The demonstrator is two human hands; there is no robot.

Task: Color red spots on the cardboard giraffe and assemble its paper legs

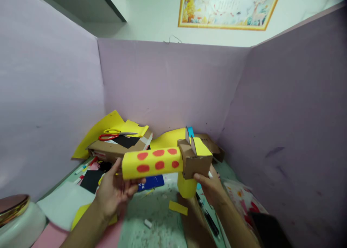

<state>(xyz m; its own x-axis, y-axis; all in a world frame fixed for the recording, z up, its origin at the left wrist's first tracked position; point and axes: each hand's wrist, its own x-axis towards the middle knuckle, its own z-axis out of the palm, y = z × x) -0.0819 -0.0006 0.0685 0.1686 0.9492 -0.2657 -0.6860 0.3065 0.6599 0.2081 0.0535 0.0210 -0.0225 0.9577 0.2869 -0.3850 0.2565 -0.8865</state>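
Note:
A paper craft piece is held sideways above the table. It has a yellow tube with red spots (151, 161) joined to a small cardboard box (197, 166) with a yellow top and two upright cardboard flaps. My right hand (214, 188) grips the box at its lower right edge, thumb in front. At the tube's free left end is my left hand (115, 190), palm up, fingers apart under the tube; whether it touches the tube is unclear. A yellow cylinder (187, 186) shows below the box; I cannot tell whether it is attached.
Red-handled scissors (114, 135) and yellow paper lie on a flat cardboard box (108, 148) at back left. A white jar (20, 219) stands front left. A yellow strip (178, 208), a white eraser-like piece (148, 223) and a black pen (210, 221) lie on the table. Lilac panels enclose three sides.

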